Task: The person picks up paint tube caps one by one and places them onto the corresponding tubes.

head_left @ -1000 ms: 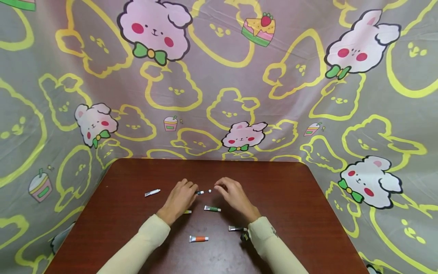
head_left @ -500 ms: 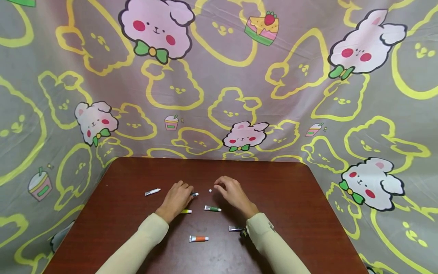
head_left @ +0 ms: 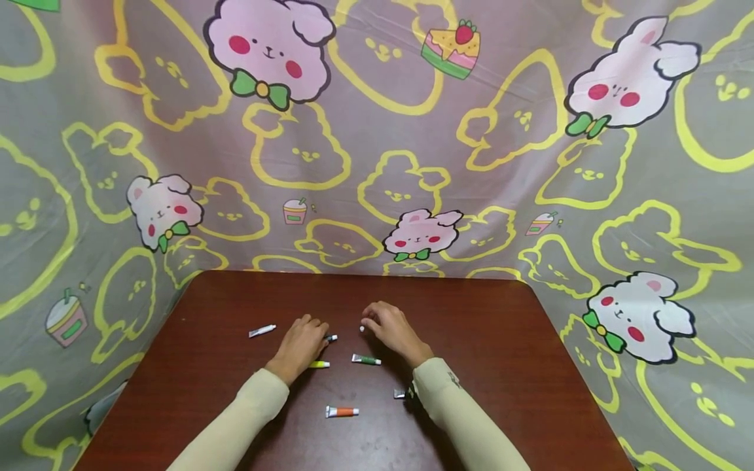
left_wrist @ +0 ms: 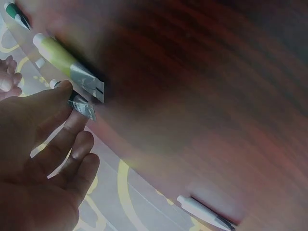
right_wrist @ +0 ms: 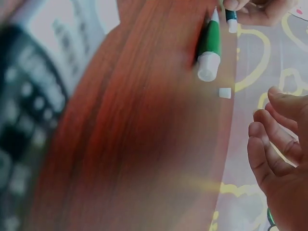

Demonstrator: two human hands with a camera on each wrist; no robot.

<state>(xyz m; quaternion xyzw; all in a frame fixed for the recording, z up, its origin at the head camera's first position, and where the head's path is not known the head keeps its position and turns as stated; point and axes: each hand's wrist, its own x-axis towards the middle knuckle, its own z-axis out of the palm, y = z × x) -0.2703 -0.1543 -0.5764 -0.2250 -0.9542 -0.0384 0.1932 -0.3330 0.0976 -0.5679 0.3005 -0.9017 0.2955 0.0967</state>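
My left hand [head_left: 300, 343] pinches a small dark paint tube [left_wrist: 82, 107] between thumb and fingers, low over the table. The white end of this tube [right_wrist: 231, 24] points toward my right hand. A small white cap [right_wrist: 224, 93] lies by itself on the table, just left of my right hand [head_left: 391, 330]. The fingers of that hand are loosely bent, with space between them and the cap in the right wrist view. Beside my left hand lies a yellow paint tube [left_wrist: 60, 60], partly hidden in the head view. A green paint tube [head_left: 366, 359] rests between the hands.
On the brown table [head_left: 471, 314] a white paint tube [head_left: 262, 331] lies at the left and an orange one [head_left: 341, 412] nearer the front. My right sleeve hides most of a black tube [head_left: 399, 394]. A patterned cloth [head_left: 330, 163] hangs behind the table.
My left hand has drawn the dark tube a little left and nearer, away from the white cap. My right hand has shifted left, up to the cap, its sleeve covering more of the black tube.
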